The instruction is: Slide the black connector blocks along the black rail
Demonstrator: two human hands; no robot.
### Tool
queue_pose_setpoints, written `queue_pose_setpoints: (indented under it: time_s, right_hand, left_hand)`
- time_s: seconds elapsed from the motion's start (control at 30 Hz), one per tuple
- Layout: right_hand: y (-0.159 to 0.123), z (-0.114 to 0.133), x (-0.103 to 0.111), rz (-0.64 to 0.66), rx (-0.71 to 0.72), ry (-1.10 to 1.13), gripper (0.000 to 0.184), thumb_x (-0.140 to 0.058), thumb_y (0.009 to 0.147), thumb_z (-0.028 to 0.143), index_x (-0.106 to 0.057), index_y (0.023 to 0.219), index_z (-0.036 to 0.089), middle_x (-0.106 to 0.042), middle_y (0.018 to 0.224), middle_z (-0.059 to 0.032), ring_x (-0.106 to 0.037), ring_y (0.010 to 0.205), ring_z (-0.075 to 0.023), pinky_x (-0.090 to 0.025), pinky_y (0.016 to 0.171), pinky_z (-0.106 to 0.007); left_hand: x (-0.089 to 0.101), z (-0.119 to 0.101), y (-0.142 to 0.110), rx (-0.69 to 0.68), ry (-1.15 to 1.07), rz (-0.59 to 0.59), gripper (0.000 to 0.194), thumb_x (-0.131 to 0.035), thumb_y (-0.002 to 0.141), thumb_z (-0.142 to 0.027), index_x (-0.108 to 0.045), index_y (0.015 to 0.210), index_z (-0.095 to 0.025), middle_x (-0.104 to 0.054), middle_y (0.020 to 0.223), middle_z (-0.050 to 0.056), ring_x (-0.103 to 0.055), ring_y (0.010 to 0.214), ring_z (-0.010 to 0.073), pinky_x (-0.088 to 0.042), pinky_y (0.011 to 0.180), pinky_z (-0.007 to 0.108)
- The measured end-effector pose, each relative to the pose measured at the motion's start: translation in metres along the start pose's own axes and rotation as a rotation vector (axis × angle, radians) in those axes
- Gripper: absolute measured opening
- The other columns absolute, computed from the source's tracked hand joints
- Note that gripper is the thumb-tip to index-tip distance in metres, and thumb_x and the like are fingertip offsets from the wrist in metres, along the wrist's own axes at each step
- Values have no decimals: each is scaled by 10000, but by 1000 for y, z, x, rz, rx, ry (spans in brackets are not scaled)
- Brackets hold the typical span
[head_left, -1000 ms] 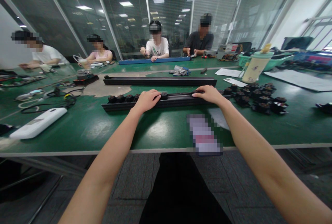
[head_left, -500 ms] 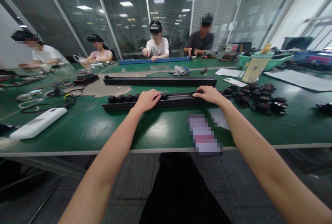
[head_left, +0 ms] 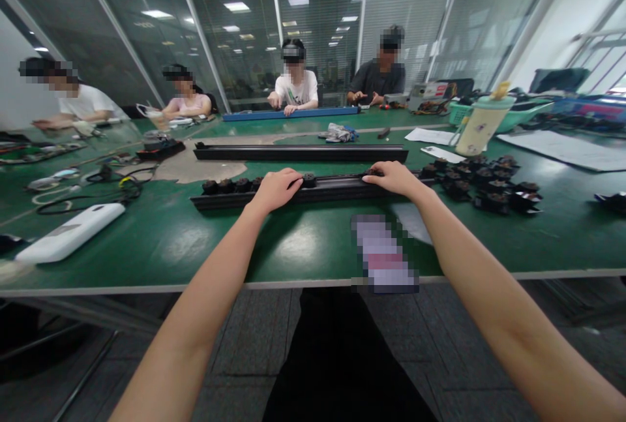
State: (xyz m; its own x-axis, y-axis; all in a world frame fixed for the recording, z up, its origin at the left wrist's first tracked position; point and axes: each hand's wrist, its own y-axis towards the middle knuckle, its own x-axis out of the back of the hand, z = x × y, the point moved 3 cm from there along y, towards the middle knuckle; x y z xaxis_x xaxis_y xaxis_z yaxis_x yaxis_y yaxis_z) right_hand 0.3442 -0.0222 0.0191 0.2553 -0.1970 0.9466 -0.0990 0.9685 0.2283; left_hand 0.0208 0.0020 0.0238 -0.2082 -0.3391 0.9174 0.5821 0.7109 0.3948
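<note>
A long black channel rail (head_left: 337, 194) lies across the green table in front of me. Several small black blocks (head_left: 225, 186) sit in a row in its left part, and one more block (head_left: 308, 180) is just right of my left hand. My left hand (head_left: 280, 188) is closed over the rail, fingers across its top. Farther right, my right hand (head_left: 395, 178) pinches a small dark block (head_left: 373, 172) at the rail's channel; my fingers partly hide it. Between my hands a stretch of open channel shows.
Behind lies a second black rail (head_left: 303, 153). Loose black blocks (head_left: 493, 180) are heaped at right. A phone (head_left: 384, 252) rests at the front edge, a white device (head_left: 71, 233) at left, a bottle (head_left: 484, 125) at back right. Several co-workers sit opposite, one behind a blue bar (head_left: 293, 113).
Both my hands and the rail hold nearly the same positions. The co-worker in dark clothing at the far side has shifted their hands slightly.
</note>
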Motion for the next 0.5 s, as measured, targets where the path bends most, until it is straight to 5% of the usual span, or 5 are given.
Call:
queue_pose_setpoints:
  time_s: [0.5]
  right_hand:
    - [0,-2,1,11,39,-6,411,-569,1010,465,-760,1183,144,-771,1228,-151,-708,1112,-298,-511,959,-366]
  left_hand:
    - [2,-2,0,11,-4,13,393,-409,1074,-350,-736,1234,-204,-736,1307,84,-691,1208,261,-534,1028,386]
